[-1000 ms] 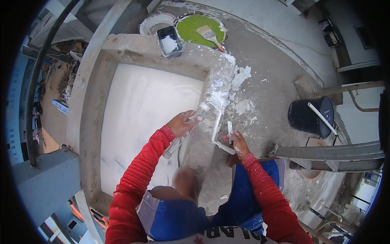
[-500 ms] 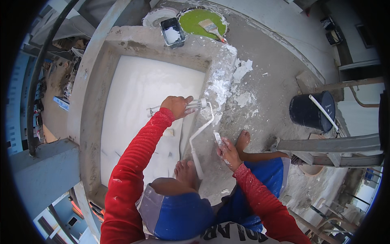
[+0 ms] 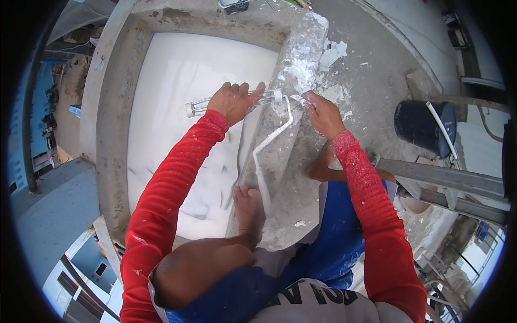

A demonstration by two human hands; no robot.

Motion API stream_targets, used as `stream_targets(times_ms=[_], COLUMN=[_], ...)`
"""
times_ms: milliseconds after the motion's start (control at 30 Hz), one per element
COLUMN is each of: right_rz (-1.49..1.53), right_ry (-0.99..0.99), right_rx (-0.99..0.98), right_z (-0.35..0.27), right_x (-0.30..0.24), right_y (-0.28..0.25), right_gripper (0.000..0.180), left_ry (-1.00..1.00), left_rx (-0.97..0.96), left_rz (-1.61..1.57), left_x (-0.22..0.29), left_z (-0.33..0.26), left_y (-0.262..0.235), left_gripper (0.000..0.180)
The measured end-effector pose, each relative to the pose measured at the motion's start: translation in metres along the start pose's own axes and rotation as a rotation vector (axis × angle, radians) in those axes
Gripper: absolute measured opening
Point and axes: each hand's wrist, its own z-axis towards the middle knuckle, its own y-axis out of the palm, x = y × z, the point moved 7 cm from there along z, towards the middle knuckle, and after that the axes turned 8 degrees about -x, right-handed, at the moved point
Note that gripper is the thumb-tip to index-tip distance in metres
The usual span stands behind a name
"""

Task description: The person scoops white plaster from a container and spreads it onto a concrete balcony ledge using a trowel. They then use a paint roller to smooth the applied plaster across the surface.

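My left hand [image 3: 232,102] is wrapped over the wire cage of a bare paint roller frame [image 3: 273,133]. A bend in its white-coated rod leads down to a pale handle beside my bare foot [image 3: 249,207]. Pinched in the fingers of my right hand [image 3: 325,117] is a small, flat, whitish scraper [image 3: 298,98]. The scraper's tip is close to the cage's end cap; I cannot tell whether they touch. Both hands are over the edge of a concrete ledge [image 3: 277,153], beside a smooth white surface [image 3: 188,70] framed by concrete.
White flakes [image 3: 333,54] and smears lie on the ledge and floor to the right. A dark bucket [image 3: 423,129] with a white pipe [image 3: 441,129] stands farther right, near a grey metal ladder [image 3: 447,180]. A black tray [image 3: 234,5] is cut off at the top.
My right hand has moved up, bringing the scraper to the end of the roller cage. The view has shifted, so the green lid and brush are now almost out of sight.
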Motion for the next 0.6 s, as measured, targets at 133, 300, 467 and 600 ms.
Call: stream_targets(times_ms=[133, 300, 467, 600], right_rz=[-0.154, -0.240, -0.289, -0.342], right_ry=[0.061, 0.010, -0.111, -0.076], right_rx=[-0.077, -0.165, -0.092, -0.202], right_z=[0.015, 0.025, 0.031, 0.037], right_x=[-0.004, -0.009, -0.015, -0.014], right_y=[-0.005, -0.002, 0.001, 0.007], right_gripper=[0.023, 0.023, 0.020, 0.018], left_ry=[-0.029, -0.022, 0.012, -0.019], left_rx=[-0.027, -0.064, -0.128, -0.270], left_rz=[-0.077, -0.161, -0.180, -0.249], left_x=[0.000, -0.004, -0.007, -0.007], left_z=[-0.001, -0.005, -0.001, -0.001], left_y=[0.000, 0.005, 0.008, 0.012], left_gripper=[0.058, 0.065, 0.066, 0.067])
